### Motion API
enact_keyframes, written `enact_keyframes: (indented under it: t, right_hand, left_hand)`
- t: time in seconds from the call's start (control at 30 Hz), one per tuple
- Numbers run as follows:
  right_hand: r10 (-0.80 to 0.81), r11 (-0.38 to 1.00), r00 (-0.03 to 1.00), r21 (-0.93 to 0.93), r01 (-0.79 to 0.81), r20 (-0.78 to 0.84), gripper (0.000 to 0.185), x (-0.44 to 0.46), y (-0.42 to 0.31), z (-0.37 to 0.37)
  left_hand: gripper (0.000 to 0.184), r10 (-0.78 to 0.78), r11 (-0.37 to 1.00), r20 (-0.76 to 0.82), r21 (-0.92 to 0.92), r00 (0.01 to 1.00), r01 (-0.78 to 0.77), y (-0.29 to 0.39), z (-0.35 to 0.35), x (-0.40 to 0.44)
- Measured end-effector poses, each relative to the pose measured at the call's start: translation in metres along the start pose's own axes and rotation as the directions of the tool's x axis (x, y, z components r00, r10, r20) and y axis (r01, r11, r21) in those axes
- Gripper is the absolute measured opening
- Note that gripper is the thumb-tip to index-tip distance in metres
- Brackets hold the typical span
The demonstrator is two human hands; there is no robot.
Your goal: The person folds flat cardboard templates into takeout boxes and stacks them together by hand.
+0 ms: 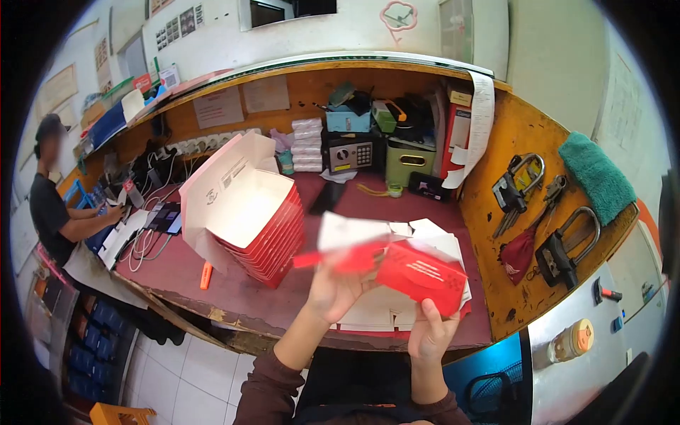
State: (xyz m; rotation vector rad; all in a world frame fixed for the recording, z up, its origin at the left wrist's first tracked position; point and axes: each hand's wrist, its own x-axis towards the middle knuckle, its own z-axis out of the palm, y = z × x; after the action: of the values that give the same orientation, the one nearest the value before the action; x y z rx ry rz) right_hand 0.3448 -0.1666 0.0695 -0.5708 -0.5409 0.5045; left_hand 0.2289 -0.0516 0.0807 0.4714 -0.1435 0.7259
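Above the dark red tabletop I hold a red and white cardboard box (423, 275), partly folded, with small white print on its front. My left hand (334, 289) grips its left part, which is smeared by motion. My right hand (431, 331) is closed on the lower right edge, thumb on the printed face. Under and behind it lie flat white box blanks (372, 317) with red edges. To the left stands a tilted stack of nested red boxes (273, 244), white inside, the top one with its printed lid raised.
Behind stand a small safe (348, 154), a green bin (409, 167) and a black phone (327, 197). Padlocks (559, 256) and a teal towel (598, 167) hang on the right panel. An orange cutter (206, 275) lies near the front edge. Another person (53, 202) sits far left beside cables.
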Motion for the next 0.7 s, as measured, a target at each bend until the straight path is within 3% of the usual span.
enact_keyframes:
  t: [0.03,0.07,0.1,0.13,0.17,0.2,0.23,0.27,0.37,0.43,0.53,0.6,0.67,0.7]
  right_hand:
    - [-0.07,0.995,0.996,-0.062,0.073,0.054,0.042,0.002,0.005,-0.009]
    - [-0.067,0.996,0.996,-0.056,0.07,0.064,0.042,0.0,0.009,-0.012]
    - [-0.094,0.996,0.992,0.007,0.093,0.079,0.043,-0.002,0.01,-0.009]
    - [-0.12,0.991,0.989,0.068,0.114,0.089,0.044,-0.006,0.011,-0.005]
    - [-0.134,0.976,0.99,0.178,0.123,0.049,0.046,-0.015,0.017,0.005]
    - [-0.033,0.982,0.995,0.187,0.015,0.092,0.048,-0.023,0.022,0.01]
    - [0.067,0.963,0.994,0.255,-0.089,0.091,0.047,-0.027,0.023,0.015]
    - [0.165,0.928,0.981,0.322,-0.188,0.098,0.046,-0.028,0.024,0.019]
    - [0.138,0.934,0.968,0.297,-0.197,0.209,0.041,-0.011,0.014,0.004]
    - [0.175,0.927,0.969,0.302,-0.222,0.175,0.039,-0.015,0.018,0.006]
    - [0.198,0.903,0.966,0.351,-0.247,0.169,0.034,-0.024,0.03,0.011]
    - [0.238,0.897,0.951,0.33,-0.294,0.198,0.033,-0.015,0.035,0.002]
    - [0.235,0.896,0.953,0.336,-0.289,0.191,0.033,-0.012,0.03,0.0]
    - [0.244,0.907,0.95,0.301,-0.295,0.197,0.032,-0.013,0.025,0.0]
  left_hand:
    - [0.038,0.075,0.905,-0.123,0.425,0.99,-0.016,-0.003,-0.008,-0.004]
    - [0.033,0.194,0.64,-0.201,0.768,0.96,0.032,-0.007,-0.014,-0.005]
    - [0.033,0.331,0.566,-0.151,0.821,0.932,-0.067,-0.017,0.015,-0.009]
    - [0.033,0.336,0.565,-0.153,0.822,0.929,-0.068,-0.028,0.013,-0.008]
    - [0.036,0.487,0.489,-0.052,0.843,0.872,-0.223,-0.041,0.008,-0.01]
    - [0.038,0.619,0.389,0.053,0.846,0.784,-0.365,-0.047,0.006,-0.011]
    - [0.042,0.612,0.411,0.085,0.815,0.786,-0.408,-0.048,0.007,-0.011]
    - [0.042,0.613,0.409,0.086,0.816,0.785,-0.409,-0.047,0.008,-0.012]
    - [0.043,0.641,0.419,0.04,0.818,0.766,-0.393,-0.047,0.007,-0.017]
    - [0.043,0.572,0.657,-0.109,0.654,0.813,-0.374,-0.05,0.006,-0.018]
    - [0.042,0.507,0.772,-0.11,0.498,0.855,-0.394,-0.056,0.021,-0.015]
    - [0.042,0.555,0.722,-0.124,0.563,0.823,-0.402,-0.055,0.014,-0.013]
    - [0.038,0.444,0.786,-0.245,0.568,0.862,-0.244,-0.049,-0.001,-0.014]
    - [0.038,0.452,0.784,-0.246,0.569,0.858,-0.249,-0.047,-0.008,-0.015]
